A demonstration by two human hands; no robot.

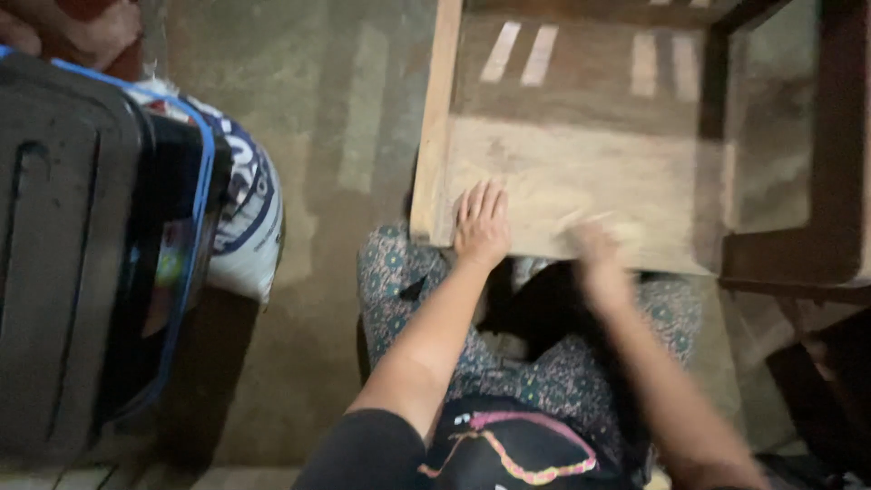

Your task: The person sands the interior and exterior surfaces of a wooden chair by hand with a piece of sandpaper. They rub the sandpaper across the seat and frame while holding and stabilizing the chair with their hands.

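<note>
Pale unfinished wooden frame piece with flat board panel (562, 181) rests across lap, near edge toward body. Left hand (482, 227) flat, fingers spread, pressing board near its near-left corner. Right hand (594, 249) blurred at near edge; cannot tell whether it grips anything. Board surface bare, work looks under way, not finished. Dark plastic crate (63, 245) and white printed sack (249, 218) on concrete floor (336, 299), far left.

Wooden surface (581, 172): bare planks, pale worn patch at the near edge, light stripes at the far end. 2 hands on it: left hand (482, 224) lies flat near the front-left corner; right hand (594, 245) blurred at the front edge. Concrete floor (336, 136) carries a dark crate (82, 245) and a white sack (249, 218).
</note>
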